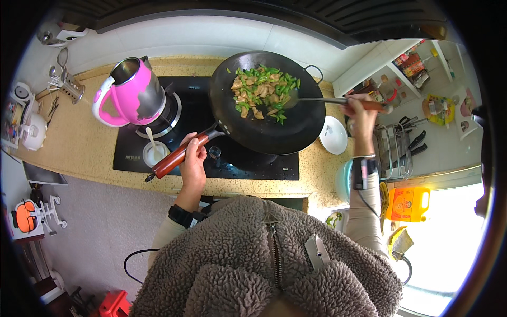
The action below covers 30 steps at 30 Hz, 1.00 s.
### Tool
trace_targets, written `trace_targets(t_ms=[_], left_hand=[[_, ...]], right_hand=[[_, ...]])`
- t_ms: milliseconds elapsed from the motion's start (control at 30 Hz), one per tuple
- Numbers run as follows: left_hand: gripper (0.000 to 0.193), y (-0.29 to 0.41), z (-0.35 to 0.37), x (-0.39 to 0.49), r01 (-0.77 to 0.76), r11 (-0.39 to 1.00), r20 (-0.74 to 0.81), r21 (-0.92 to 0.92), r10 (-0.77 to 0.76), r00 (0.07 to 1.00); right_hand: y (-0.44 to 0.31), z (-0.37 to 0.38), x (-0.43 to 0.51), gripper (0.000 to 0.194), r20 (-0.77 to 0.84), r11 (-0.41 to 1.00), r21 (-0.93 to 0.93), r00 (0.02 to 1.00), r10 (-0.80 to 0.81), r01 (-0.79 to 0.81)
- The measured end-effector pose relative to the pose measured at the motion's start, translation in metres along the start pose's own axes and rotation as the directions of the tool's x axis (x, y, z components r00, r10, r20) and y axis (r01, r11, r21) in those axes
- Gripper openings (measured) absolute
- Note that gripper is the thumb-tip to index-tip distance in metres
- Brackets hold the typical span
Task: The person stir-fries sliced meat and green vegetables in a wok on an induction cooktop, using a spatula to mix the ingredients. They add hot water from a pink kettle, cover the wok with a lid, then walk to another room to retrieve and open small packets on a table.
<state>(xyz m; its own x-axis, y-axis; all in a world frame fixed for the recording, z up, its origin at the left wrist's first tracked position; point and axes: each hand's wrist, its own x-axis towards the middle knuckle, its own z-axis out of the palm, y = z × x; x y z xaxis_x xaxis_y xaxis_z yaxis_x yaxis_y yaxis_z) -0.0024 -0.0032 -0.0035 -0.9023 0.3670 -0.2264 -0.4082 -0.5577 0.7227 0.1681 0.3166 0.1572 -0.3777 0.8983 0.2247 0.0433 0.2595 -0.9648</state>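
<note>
A black wok (253,134) is over the right part of the black glass hob (237,168). My left hand (193,160) is closed round its reddish wooden handle (174,158). Sliced green peppers and browned meat pieces (261,91) lie in the wok. With my right hand (361,115) I grip the wooden handle of a metal spatula (321,100), whose blurred blade is at the right edge of the food. Below the wok handle stands a small bowl of white contents (149,159) with a spoon (151,136) in it. A white dish (333,135) lies right of the wok.
A pink and silver electric kettle (138,93) stands on the left burner. A metal utensil holder (73,89) is at the back left. On the right are a knife rack (396,150), a turquoise bowl (344,180) and a yellow jug (407,204). A range hood (277,20) overhangs the hob.
</note>
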Motion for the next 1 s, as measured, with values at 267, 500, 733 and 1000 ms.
trace_targets(t_ms=[267,500,733,1000], left_hand=[[0.023,-0.002,-0.001,0.001,-0.001,1.000,-0.002,-0.013,0.001,1.000],[0.024,-0.002,0.002,-0.002,-0.021,0.999,-0.010,0.032,0.021,1.000],[0.024,-0.001,0.001,-0.001,-0.012,0.999,0.007,0.040,0.011,1.000],[0.026,-0.001,0.001,0.000,-0.010,1.000,0.016,0.024,0.009,1.000]], right_hand=[[-0.025,-0.049,0.002,0.012,0.480,0.984,-0.042,0.867,-0.134,0.175],[0.015,-0.003,0.047,0.013,0.421,0.993,0.083,0.900,-0.112,0.085],[-0.041,0.017,-0.028,0.006,0.866,0.720,0.187,0.234,-0.442,0.669],[-0.076,0.008,-0.060,0.029,0.943,0.765,0.180,0.113,-0.313,0.618]])
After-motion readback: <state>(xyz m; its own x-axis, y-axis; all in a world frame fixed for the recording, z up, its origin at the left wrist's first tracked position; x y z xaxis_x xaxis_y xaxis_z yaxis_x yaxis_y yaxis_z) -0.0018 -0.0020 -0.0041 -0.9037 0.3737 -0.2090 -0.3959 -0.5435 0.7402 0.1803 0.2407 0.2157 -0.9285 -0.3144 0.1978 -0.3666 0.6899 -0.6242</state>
